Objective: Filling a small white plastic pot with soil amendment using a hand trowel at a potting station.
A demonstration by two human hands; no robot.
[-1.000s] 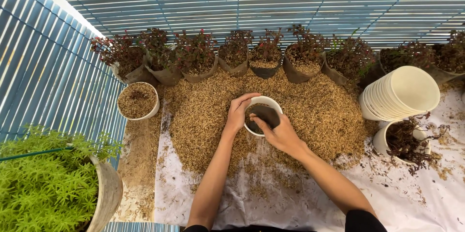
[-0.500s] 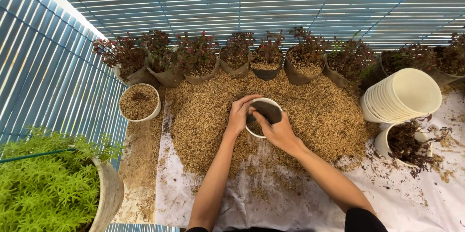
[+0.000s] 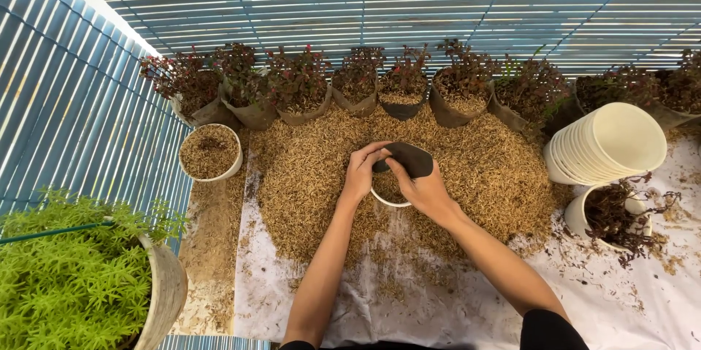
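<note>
Nearest me, at the lower left of the frame, a bushy green plant [image 3: 62, 277] sits in its pale pot, well apart from the work. At centre, my left hand [image 3: 359, 173] curls its fingers over the near-left rim of the white pot [image 3: 385, 196], pinching the edge of the black liner bag [image 3: 409, 158]; my right hand [image 3: 420, 185] grips the liner's right side, thumb inside. The pot rests on the rice-husk heap [image 3: 307, 182], spread over a white sheet [image 3: 628, 306]. I judge the liner should be pressed evenly around the rim, both hands working opposite sides so it seats flat without tearing. Left of centre stands a husk-filled pot [image 3: 209, 153]; at right, stacked white pots [image 3: 610, 144]. Farthest, a row of bagged red-leaved seedlings [image 3: 299, 87] lines the blue slatted wall [image 3: 66, 94].
</note>
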